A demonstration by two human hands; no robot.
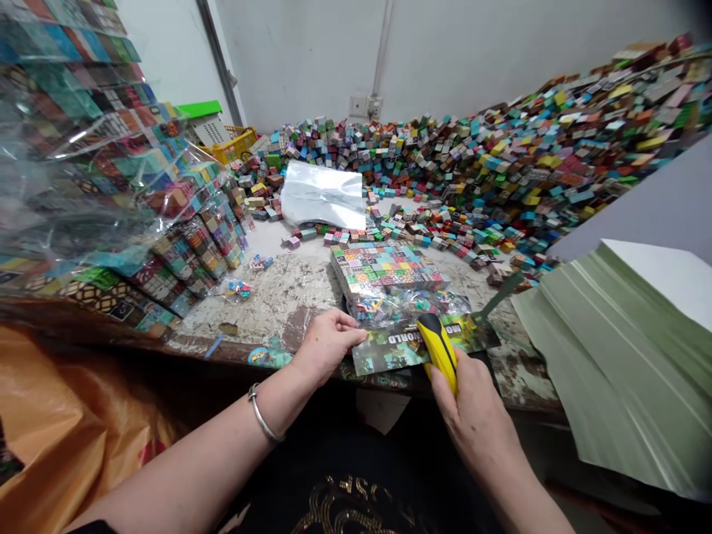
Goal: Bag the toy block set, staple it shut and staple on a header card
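Observation:
A yellow and black stapler (439,348) is gripped in my right hand (478,408), its head lying over a printed header card (383,350) that reads "WORLD". With thumb and fingers my left hand (328,341) pinches the card's left end at the table's front edge. Just behind the card lies a clear plastic bag (411,304) with small colourful pieces in it. A flat block of patterned cubes (389,267) sits directly behind, seemingly in the same bag. The stapler's jaws are hidden.
Loose patterned cubes (500,163) are heaped along the wall. Plastic-wrapped cube stacks (100,148) rise at left. White plastic sheets (322,194) lie on the cubes at the back. Green-white sheets (617,356) hang over the right edge. Small packets (239,288) lie left on the worn table (278,271).

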